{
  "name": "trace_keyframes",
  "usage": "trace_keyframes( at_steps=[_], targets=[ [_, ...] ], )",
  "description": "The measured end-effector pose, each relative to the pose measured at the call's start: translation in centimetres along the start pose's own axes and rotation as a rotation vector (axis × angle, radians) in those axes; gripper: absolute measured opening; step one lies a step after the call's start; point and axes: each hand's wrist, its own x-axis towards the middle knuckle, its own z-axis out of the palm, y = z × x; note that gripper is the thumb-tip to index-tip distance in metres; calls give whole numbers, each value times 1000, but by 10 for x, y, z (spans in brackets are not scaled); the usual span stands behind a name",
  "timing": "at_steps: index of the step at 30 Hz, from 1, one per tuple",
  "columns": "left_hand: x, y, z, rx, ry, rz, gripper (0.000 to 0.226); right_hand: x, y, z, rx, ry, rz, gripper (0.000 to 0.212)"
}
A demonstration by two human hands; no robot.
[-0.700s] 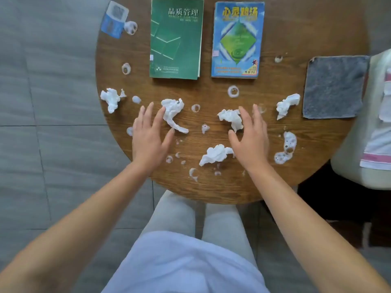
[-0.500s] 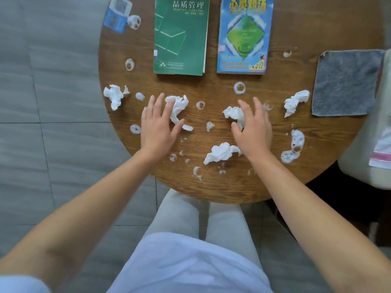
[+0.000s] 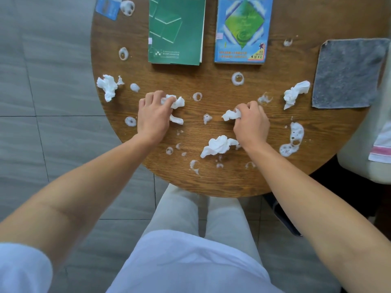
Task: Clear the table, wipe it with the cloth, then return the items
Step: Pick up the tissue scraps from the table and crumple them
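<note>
Foam blobs (image 3: 292, 140) and crumpled tissues dot the round tabletop (image 3: 275, 81); each hand, left hand (image 3: 152, 117) and right hand (image 3: 251, 123), clutches a tissue; the grey cloth (image 3: 349, 72) lies right, beside two books (image 3: 176, 30).

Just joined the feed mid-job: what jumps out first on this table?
Both hands grip crumpled tissues mid-table: the left hand on one tissue, the right hand on another. White foam blobs dot the wood, and the grey cloth lies untouched at the right edge.
</note>
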Motion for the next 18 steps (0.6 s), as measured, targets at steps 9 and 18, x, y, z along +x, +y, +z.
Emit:
trace_keyframes(
  at_steps=[9,18],
  targets=[
    [-22,36,-50,-377,170,-52,27,-35,-1,-47,477,101,-55,16],
    [-87,106,-104,-1201,-60,-214,26,-91,-43,-94,665,256,-263,13]
  ],
)
